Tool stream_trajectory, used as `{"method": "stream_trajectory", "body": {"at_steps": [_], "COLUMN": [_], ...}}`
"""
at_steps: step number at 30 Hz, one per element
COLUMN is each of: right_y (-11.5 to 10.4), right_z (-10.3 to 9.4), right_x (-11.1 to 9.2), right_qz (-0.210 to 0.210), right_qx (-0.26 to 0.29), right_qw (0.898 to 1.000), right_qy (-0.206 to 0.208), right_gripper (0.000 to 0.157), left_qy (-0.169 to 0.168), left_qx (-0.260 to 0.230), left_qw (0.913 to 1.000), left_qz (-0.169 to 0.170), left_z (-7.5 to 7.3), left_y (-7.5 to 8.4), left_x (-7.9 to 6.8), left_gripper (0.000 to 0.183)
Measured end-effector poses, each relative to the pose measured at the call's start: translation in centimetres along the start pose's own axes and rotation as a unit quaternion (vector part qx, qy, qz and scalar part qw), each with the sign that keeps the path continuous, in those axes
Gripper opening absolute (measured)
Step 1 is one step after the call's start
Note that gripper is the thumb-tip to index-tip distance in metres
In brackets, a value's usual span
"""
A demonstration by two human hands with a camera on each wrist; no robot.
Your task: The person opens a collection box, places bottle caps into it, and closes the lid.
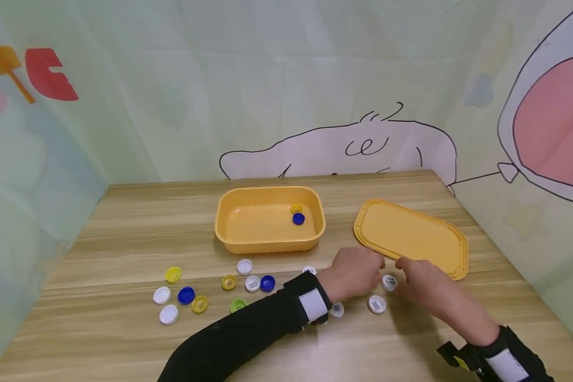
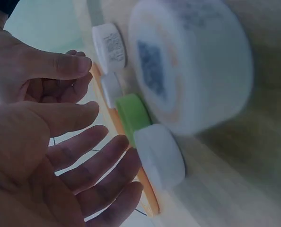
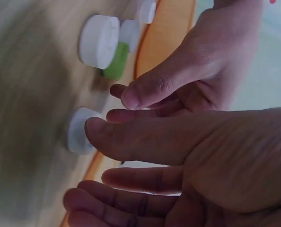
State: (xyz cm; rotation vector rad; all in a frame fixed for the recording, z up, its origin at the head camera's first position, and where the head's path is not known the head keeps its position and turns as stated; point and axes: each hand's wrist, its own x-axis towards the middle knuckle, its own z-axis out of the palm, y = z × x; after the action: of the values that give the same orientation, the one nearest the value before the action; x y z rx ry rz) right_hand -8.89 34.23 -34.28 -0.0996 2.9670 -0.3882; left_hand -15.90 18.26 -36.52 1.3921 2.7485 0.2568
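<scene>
My left hand (image 1: 355, 273) reaches over the table in front of the orange box (image 1: 262, 247), its fingers spread and empty. In the left wrist view, its fingertips overlap a white bottle cap (image 2: 159, 156) and come close to a green cap (image 2: 131, 116). To the right, my right hand (image 1: 425, 285) is beside a white cap (image 1: 389, 282) with print on top, just in front of the orange lid (image 1: 406, 233). Its thumb overlaps a white cap (image 3: 81, 132) in the right wrist view, and the fingers are loosely bent. Another white cap (image 1: 376, 304) lies between the hands, nearer to me.
The box holds a yellow cap (image 1: 296, 209) and a blue cap (image 1: 298, 218). Several white, yellow and blue caps lie across the left and middle of the wooden table (image 1: 100, 297), among them a blue cap (image 1: 186, 295). A printed cloth (image 1: 172, 95) hangs behind.
</scene>
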Motion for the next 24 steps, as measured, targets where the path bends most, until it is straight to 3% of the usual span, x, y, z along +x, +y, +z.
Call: {"method": "stream_trajectory", "body": {"at_steps": [4,11,18,24], "right_y": [0.1,0.1,0.1,0.1], "right_z": [0.9,1.4,1.7,2.0], "right_x": [0.0,0.2,0.3,0.3], "right_qz": [-0.001,-0.004,-0.048,-0.061], "right_qx": [-0.001,0.017,0.02,0.016], "right_qw": [1.0,1.0,0.999,0.997], "right_qy": [0.003,-0.009,0.015,0.04], "right_gripper": [0.016,0.019,0.024,0.029], "left_qy": [-0.002,-0.02,-0.021,-0.022], "left_qx": [0.009,0.035,0.044,0.039], "left_qw": [1.0,0.9992,0.9986,0.9987], "left_qz": [0.003,-0.008,-0.021,-0.022], "left_z": [0.4,0.5,0.5,0.5], "left_y": [0.4,1.4,2.0,2.0], "left_x": [0.3,0.9,1.2,1.3], "left_gripper": [0.014,0.029,0.018,0.014]}}
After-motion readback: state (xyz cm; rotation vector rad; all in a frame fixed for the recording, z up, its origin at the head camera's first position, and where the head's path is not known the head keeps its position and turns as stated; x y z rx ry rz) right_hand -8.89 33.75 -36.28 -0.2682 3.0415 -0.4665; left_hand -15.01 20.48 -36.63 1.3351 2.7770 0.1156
